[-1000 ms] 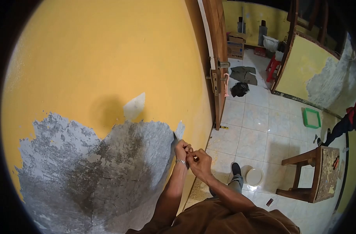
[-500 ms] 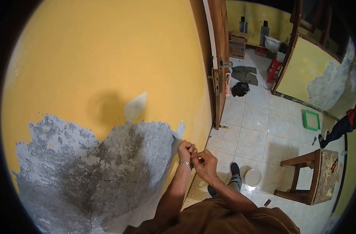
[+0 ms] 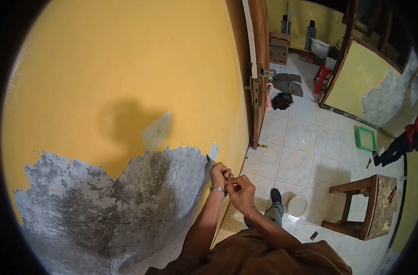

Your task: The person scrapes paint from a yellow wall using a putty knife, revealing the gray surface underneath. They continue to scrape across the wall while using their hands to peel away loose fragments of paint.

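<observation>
Low in the middle of the frame I have both hands together on a scraper (image 3: 210,160), whose thin dark blade pokes up and left from the fists. The left hand (image 3: 219,173), with a metal bracelet (image 3: 217,189) at its wrist, is curled tight round the tool nearest the blade, and the right hand (image 3: 239,190) is closed round the back of the handle just behind it, the two touching. I judge the doubled grip is there to lean weight into the blade. The tip sits against the wall (image 3: 117,68) at the right-hand edge of the big grey scraped patch (image 3: 108,197), just below a small flake of loose paint (image 3: 213,151) where yellow coating meets bare plaster, so the edge can get under the coat. A smaller pale bare spot (image 3: 156,131) lies above the patch. To the right, well apart from the hands, a white bowl (image 3: 297,206) sits on the tiled floor (image 3: 305,137), with a wooden stool (image 3: 367,206) beyond it, a green tray (image 3: 365,138) farther up, and an open wooden door (image 3: 258,68) at the top centre.
</observation>
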Demonstrator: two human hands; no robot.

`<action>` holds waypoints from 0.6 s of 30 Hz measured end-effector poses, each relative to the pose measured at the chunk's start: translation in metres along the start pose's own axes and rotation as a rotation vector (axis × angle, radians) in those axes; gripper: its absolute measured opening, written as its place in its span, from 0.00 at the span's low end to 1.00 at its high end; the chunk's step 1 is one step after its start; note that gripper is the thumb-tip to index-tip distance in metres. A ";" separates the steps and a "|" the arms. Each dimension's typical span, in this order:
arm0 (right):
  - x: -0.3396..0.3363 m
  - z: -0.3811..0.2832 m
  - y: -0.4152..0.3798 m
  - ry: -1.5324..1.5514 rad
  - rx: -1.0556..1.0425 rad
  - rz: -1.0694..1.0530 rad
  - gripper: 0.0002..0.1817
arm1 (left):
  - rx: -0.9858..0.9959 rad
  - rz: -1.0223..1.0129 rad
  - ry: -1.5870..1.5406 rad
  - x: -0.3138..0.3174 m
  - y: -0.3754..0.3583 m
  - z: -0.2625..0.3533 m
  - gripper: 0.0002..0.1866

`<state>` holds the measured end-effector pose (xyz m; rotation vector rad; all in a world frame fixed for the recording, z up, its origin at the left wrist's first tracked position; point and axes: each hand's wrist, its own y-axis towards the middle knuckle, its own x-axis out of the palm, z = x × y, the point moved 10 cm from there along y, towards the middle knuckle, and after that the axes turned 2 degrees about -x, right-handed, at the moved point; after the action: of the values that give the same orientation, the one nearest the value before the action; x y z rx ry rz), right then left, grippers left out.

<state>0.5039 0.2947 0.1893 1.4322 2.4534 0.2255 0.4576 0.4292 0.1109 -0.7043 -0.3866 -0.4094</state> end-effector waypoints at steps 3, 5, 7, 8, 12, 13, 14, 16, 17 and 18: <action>-0.004 -0.001 0.001 -0.028 0.042 -0.030 0.06 | -0.061 0.005 -0.038 -0.004 -0.004 -0.005 0.12; 0.001 -0.013 0.003 0.041 0.035 -0.032 0.05 | -0.024 0.007 -0.069 -0.005 -0.003 0.003 0.11; 0.007 -0.007 0.004 -0.009 0.016 -0.055 0.03 | -0.051 -0.001 -0.044 -0.007 0.004 0.000 0.11; 0.004 -0.007 0.007 0.017 0.046 -0.046 0.03 | -0.036 0.016 -0.074 -0.003 0.002 0.000 0.11; 0.000 -0.016 0.008 -0.025 0.019 -0.058 0.03 | -0.024 0.007 -0.091 -0.005 -0.011 0.002 0.12; 0.005 -0.015 0.006 -0.036 0.016 -0.087 0.03 | -0.021 0.005 -0.088 -0.009 -0.005 0.005 0.12; 0.011 -0.015 0.010 -0.034 0.008 -0.083 0.03 | -0.047 0.011 -0.064 -0.007 -0.004 0.009 0.12; 0.010 -0.005 0.010 0.025 0.063 -0.064 0.03 | -0.087 0.039 0.028 -0.003 -0.009 0.008 0.12; 0.007 0.002 0.003 0.086 0.126 -0.041 0.04 | -0.045 0.021 -0.001 0.000 -0.004 0.006 0.12; -0.004 -0.006 0.006 0.021 0.076 -0.025 0.04 | -0.087 0.032 -0.012 -0.002 -0.010 -0.005 0.12</action>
<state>0.5089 0.2947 0.1972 1.4357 2.5202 0.1449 0.4521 0.4197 0.1115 -0.7964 -0.3701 -0.3938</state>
